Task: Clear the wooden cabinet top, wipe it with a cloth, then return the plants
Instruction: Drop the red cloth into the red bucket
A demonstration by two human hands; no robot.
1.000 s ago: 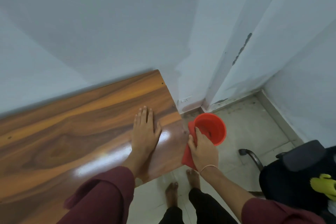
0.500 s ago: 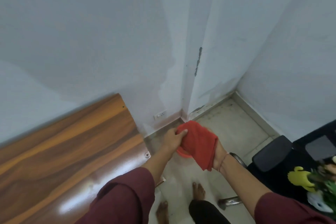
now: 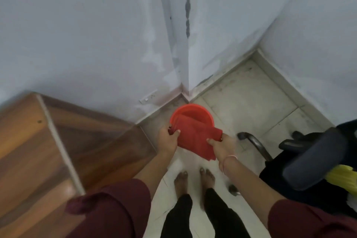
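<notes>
Both my hands hold a red cloth (image 3: 194, 135) stretched out over a red bucket (image 3: 195, 109) that stands on the floor in the wall corner. My left hand (image 3: 167, 139) pinches the cloth's left edge. My right hand (image 3: 223, 146) grips its right corner, and the rest of the cloth hangs down between them. The wooden cabinet top (image 3: 29, 150) lies at the lower left, bare in the part I can see, with its side panel (image 3: 108, 141) facing the bucket.
A black office chair (image 3: 313, 162) stands at the right with a yellow object (image 3: 342, 177) on its seat and a metal leg (image 3: 255, 145) reaching toward the bucket. My bare feet (image 3: 193, 179) stand on the pale tiled floor (image 3: 251, 106). White walls close the corner.
My left hand left the cabinet top and joined the right on the cloth. Both hands spread the cloth out over the bucket. The view turned right and down toward the floor.
</notes>
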